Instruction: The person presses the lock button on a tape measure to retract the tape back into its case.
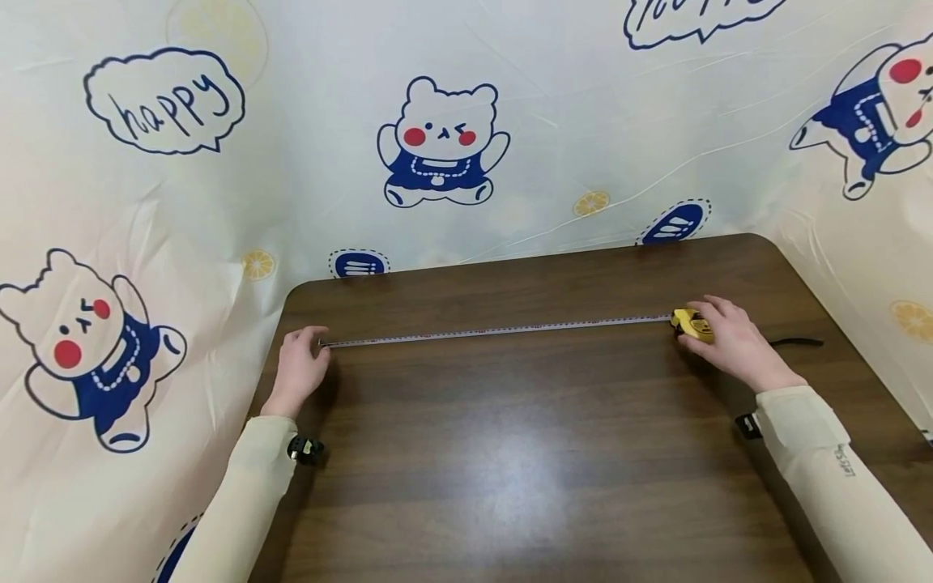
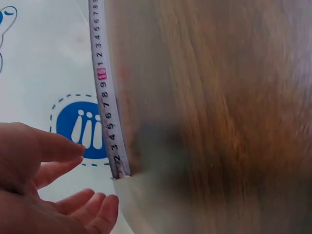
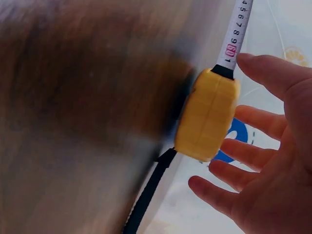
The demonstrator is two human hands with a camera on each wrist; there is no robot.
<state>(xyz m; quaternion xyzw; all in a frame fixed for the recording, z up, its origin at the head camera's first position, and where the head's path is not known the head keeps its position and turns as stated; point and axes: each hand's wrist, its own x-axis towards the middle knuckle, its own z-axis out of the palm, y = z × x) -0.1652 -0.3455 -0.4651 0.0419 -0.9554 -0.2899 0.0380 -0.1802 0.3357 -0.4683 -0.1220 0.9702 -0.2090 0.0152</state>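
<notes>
A yellow tape measure rests toward the right of the brown table, its pale blade drawn out leftward in a long straight line. Beside the hooked end of the blade is my left hand; in the left wrist view its thumb and fingers are parted, with a gap between them and the blade end. My right hand is at the case. In the right wrist view its fingers spread loosely along one side of the yellow case, thumb tip right by the blade near its mouth.
A black wrist strap trails from the case to the right on the wooden table. Printed cloth with bears and lemon slices hangs behind and at both sides of the table. Both sleeves carry small black wrist devices.
</notes>
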